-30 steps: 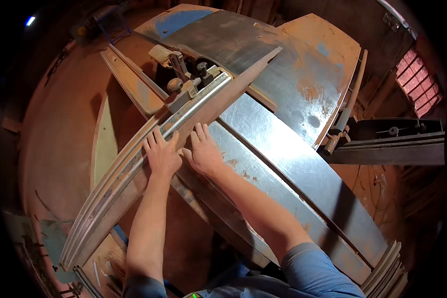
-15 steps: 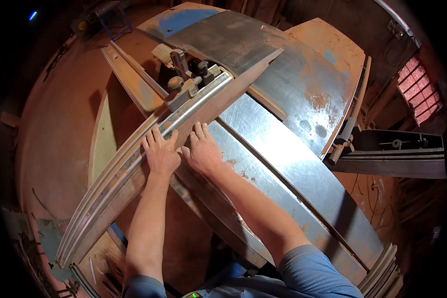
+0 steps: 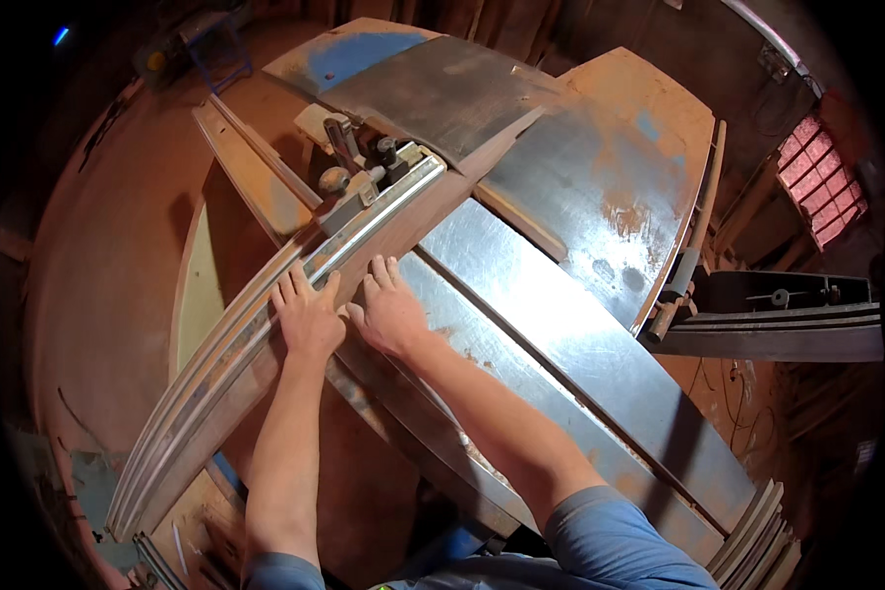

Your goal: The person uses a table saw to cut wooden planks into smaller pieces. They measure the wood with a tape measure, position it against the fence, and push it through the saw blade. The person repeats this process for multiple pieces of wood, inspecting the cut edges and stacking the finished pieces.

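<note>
A long brown wooden board [image 3: 403,234] lies diagonally along a silver metal rail [image 3: 379,214], from the lower left to a tapered far end. My left hand [image 3: 308,320] rests across the board and the rail edge, its fingers spread and thumb held out. Just to its right, my right hand [image 3: 391,313] lies on the board's near edge, with fingers stretched forward and thumb apart. Beyond both hands, a fence block with dark knobs and a round wooden knob [image 3: 334,180] sits on the rail. Under the right forearm runs a scratched metal machine table [image 3: 551,329].
A narrow slot [image 3: 551,371] cuts lengthwise through the metal table. Past it is a dusty, dark sheet-metal surface [image 3: 580,187] with a wooden strip [image 3: 523,224] at its near edge. A dusty arm [image 3: 251,162] reaches out left. Several curved slats [image 3: 757,541] stand lower right.
The whole view has shifted slightly, so the scene sits a little lower and further left. Both hands stay on the board in nearly the same pose.
</note>
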`<control>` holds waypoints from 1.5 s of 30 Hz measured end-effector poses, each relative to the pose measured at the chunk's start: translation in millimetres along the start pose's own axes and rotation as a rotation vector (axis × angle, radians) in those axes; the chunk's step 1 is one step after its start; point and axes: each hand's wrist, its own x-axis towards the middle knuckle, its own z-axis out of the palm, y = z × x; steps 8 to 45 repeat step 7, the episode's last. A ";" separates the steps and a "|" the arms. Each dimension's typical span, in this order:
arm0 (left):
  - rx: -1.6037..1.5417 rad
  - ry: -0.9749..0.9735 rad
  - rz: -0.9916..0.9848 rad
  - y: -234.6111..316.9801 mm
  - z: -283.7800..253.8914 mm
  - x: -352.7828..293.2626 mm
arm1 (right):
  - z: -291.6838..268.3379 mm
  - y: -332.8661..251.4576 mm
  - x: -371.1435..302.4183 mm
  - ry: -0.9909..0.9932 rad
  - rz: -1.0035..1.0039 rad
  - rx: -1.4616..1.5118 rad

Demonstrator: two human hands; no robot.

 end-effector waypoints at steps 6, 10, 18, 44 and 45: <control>-0.005 0.045 0.020 -7.0 15.6 4.6 | 3.8 7.8 10.3 -0.038 -0.013 0.021; -0.019 -0.006 -0.025 -5.6 16.6 7.1 | 2.4 12.1 13.4 -0.101 -0.002 0.020; -0.019 -0.006 -0.025 -5.6 16.6 7.1 | 2.4 12.1 13.4 -0.101 -0.002 0.020; -0.019 -0.006 -0.025 -5.6 16.6 7.1 | 2.4 12.1 13.4 -0.101 -0.002 0.020; -0.019 -0.006 -0.025 -5.6 16.6 7.1 | 2.4 12.1 13.4 -0.101 -0.002 0.020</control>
